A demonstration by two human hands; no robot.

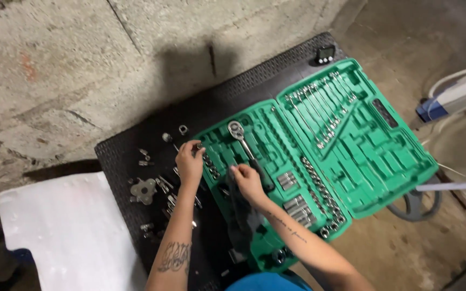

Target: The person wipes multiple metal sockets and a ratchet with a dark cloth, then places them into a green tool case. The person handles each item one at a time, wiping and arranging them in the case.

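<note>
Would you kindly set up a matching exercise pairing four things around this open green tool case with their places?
Things:
1. silver ratchet handle
2. row of silver spanners
3. grey lobed metal plate
4. white foam sheet

Places:
A. in the far half of the green plastic tool case
B. on the black mat, beside loose sockets
C. at the mat's near-left corner
D. in the case half by the hands

Pairs: 1-D, 2-A, 3-B, 4-C

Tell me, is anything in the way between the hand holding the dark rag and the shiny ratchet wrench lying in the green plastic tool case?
Nothing visible is. The right hand, gripping the dark cloth rag, sits just below the shiny metal ratchet wrench in the open green plastic tool case. Only the case's moulded slots lie between them. The left hand is off to the side.
</note>
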